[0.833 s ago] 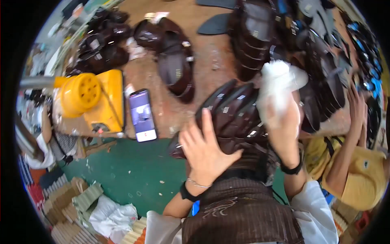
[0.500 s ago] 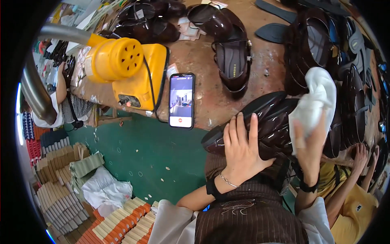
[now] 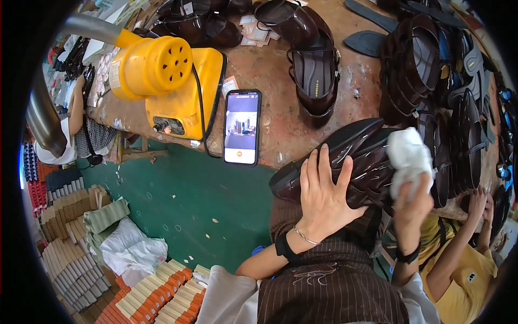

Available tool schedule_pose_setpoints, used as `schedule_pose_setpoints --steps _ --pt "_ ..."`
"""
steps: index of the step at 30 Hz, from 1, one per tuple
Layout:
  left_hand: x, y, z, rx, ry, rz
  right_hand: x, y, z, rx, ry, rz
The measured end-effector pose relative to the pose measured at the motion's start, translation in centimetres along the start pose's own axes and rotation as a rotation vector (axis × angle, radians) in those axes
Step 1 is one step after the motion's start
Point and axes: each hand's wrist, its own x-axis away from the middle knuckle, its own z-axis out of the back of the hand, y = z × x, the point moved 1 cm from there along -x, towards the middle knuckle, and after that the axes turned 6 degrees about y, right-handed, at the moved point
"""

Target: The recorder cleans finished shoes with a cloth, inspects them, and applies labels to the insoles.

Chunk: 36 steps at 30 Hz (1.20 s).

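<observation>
Glossy dark-brown patent shoes (image 3: pixel 353 154) lie as an overlapping bundle at the front edge of the tabletop (image 3: pixel 270 81), partly above the person's lap. The left hand (image 3: pixel 328 197) rests on them with its fingers spread and is not closed around any shoe. The right hand (image 3: pixel 414 208) grasps one bunched soft white cloth (image 3: pixel 410 154) against their right end.

I judge that the flat left palm gives only light control: if the cloth pushes strongly to one side, a shoe could slide down to the green floor (image 3: pixel 167 194). The thin silver bracelet (image 3: pixel 305 235) on the left wrist could scratch the shiny surface, if the wrist comes lower.

Farther out, I count one black-framed smartphone (image 3: pixel 241 129) near the edge, and one yellow box-shaped device (image 3: pixel 183 97) with a round perforated head. Its one black cable (image 3: pixel 203 110) hangs close to the phone; a pull on it could disturb both. Two brown strapped shoes (image 3: pixel 317 100) lie beyond, and two flat dark-grey soles (image 3: pixel 366 43) are near the back. The bundle's shoes overlap, so I cannot count them exactly.
</observation>
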Motion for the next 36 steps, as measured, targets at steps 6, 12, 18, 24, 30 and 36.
schedule_pose_setpoints --steps 6,12,18,24,30,36 --pt "0.1 -0.4 -0.4 0.058 -0.024 0.016 -2.1 0.1 2.3 -0.42 0.025 -0.184" --pt "0.5 -0.7 -0.7 -0.098 0.042 -0.056 -1.5 -6.3 -2.1 -0.126 -0.242 0.517" --pt "0.2 -0.2 -0.5 -0.093 -0.008 -0.028 -5.0 6.2 0.7 -0.106 0.018 -0.363" --pt "0.9 -0.8 -0.9 -0.298 -0.118 0.014 -0.1 -6.1 0.0 -0.352 -0.149 0.522" --pt "-0.9 1.9 0.4 -0.284 -0.235 0.034 -2.9 9.6 0.1 -0.094 0.144 -0.143" --pt "-2.1 2.6 0.5 -0.409 -0.468 -0.021 0.0 1.0 -0.2 -0.264 -0.005 0.616"
